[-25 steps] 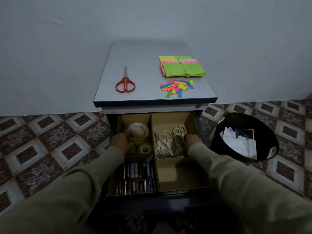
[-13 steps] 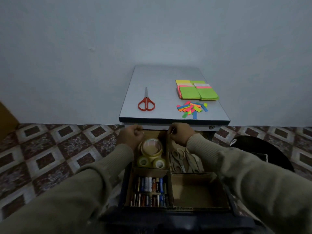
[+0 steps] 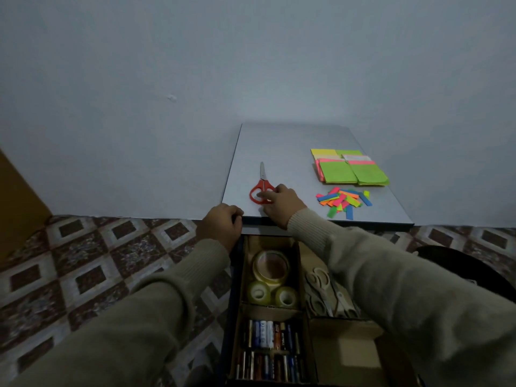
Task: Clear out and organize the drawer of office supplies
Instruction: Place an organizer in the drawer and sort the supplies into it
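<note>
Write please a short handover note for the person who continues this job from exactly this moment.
Left hand: grips the cabinet top's front edge.
Right hand: fingers on the red scissors handles, not lifted.
Done: tape rolls, batteries and white scissors sit in drawer compartments.
Left: red scissors, sticky notes and coloured strips are on top; front-right compartment looks empty.

— How is the light looking?
— Dim and bluish; the drawer (image 3: 279, 303) below the fingers (image 3: 262, 194) is sinking into shadow.
— Any distortion?
— Wide-angle bending is curving the floor (image 3: 97, 261) edges, and the sleeves (image 3: 418, 303) are blurring softly.
</note>
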